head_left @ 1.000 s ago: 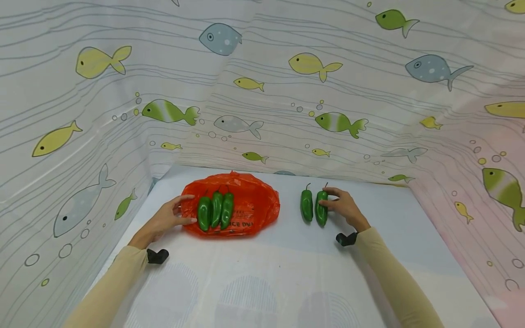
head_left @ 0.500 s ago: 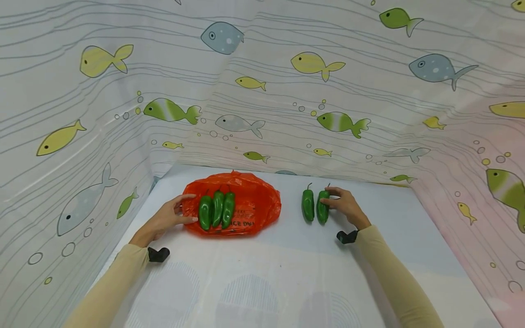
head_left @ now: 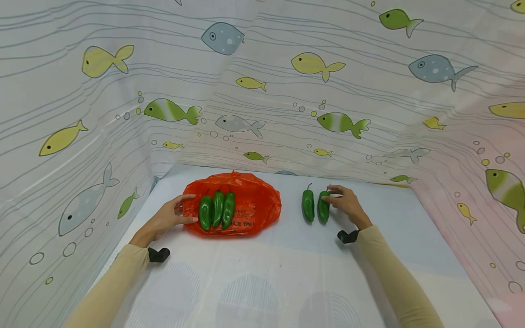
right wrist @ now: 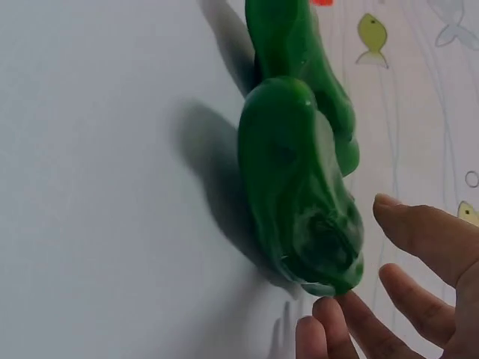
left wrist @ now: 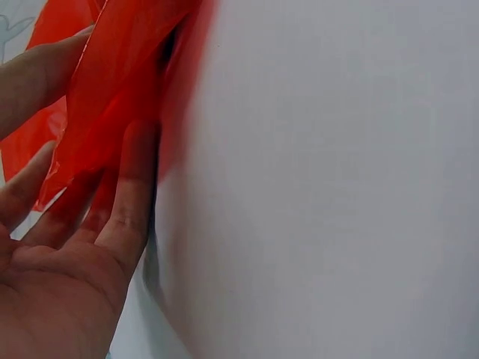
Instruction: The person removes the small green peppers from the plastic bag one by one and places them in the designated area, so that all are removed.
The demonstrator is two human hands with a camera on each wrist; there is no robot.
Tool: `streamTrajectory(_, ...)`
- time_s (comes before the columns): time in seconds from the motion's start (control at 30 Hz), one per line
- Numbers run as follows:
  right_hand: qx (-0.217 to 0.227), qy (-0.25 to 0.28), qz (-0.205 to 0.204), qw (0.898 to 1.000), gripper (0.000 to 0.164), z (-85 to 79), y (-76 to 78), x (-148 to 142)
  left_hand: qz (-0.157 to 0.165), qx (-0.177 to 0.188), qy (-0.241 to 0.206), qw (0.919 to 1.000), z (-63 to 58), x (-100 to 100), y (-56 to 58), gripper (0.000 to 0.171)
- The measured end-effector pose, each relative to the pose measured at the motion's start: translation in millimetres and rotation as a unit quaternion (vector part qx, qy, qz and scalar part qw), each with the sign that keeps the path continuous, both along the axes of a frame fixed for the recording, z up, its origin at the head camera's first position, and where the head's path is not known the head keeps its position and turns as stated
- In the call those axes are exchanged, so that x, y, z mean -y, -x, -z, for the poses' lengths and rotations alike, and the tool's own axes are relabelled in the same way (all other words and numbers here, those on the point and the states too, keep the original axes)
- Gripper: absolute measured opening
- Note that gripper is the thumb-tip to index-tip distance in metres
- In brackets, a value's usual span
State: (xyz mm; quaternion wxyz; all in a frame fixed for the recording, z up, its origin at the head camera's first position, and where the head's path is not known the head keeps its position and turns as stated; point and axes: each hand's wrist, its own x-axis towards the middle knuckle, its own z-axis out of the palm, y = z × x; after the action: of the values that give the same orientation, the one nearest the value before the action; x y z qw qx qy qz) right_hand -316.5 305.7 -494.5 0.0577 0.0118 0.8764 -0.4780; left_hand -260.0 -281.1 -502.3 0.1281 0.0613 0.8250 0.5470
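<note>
My left hand is at the left edge of a red plastic bag. In the left wrist view its thumb and spread fingers reach to the bag's film, some fingers showing through it. Three green chili peppers lie side by side on the bag. To the right, two more stand apart from it on the table: a left pepper and a right pepper. My right hand is beside the right pepper, fingertips near its stem end, thumb apart from it in the right wrist view.
The peppers and bag rest on a white table with pale circle prints. A fish-patterned sheet hangs behind it and along both sides.
My right thumb and fingers have come off the right pepper and drawn slightly away to the right. My left hand stays at the bag's edge; the view has shifted slightly.
</note>
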Motion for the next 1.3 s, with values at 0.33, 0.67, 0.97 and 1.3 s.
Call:
streamTrajectory(0.33, -0.015, -0.013, 0.01, 1.0, 0.062, -17.1, -4.6, 5.6, -0.007, 0.005, 0.0, 1.0, 0.7, 3.6, 0.7, 0.084)
streamTrajectory(0.67, -0.034, 0.007, -0.01, 0.999, 0.06, -33.4, -9.5, 23.9, -0.006, 0.009, -0.002, 0.9999, -2.8, 0.4, -2.3, 0.085)
streamTrajectory(0.97, -0.054, 0.019, -0.041, 0.998, 0.058, -40.5, -14.6, 44.7, -0.007, 0.005, 0.005, 0.9999, -4.1, -1.0, -2.5, 0.083)
streamTrajectory(1.3, -0.068, 0.022, -0.072, 0.995, 0.053, -48.0, -20.2, 65.9, -0.013, 0.01, 0.003, 0.9999, -1.1, 0.2, 0.4, 0.083)
